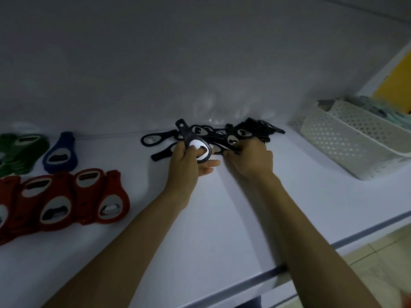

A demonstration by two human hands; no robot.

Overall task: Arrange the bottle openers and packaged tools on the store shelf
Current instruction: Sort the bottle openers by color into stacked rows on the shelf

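A white store shelf [222, 218] runs across the view under dim light, with a plain white back panel [178, 63] rising behind it. The left hand [189, 161] holds 1 black bottle opener [191, 138] lifted just off the shelf. The thumb and curled fingers pinch its round metal-faced head, and its handle points up and away toward the back panel. Just to the right, the right hand [249, 158] rests on the pile of black openers [242, 132], a loose tangle lying against the foot of the back panel. The fingers are curled down over the pile's near edge and close on a dark handle there, though which opener it belongs to is hard to tell. The 2 hands are close together, nearly touching at the fingertips. Well to the left, a row of overlapping red openers [62, 201] lies flat near the front of the shelf, each showing an oval metal insert. Behind them lies 1 blue opener [59, 152], and a heap of green openers [20, 147] sits at the far left edge. On the right end of the shelf stands a white perforated basket [347, 138], apart from the black pile, holding pale teal packaged items [378, 110] too blurred to identify. Tiled floor [378, 258] shows below the shelf's front lip.
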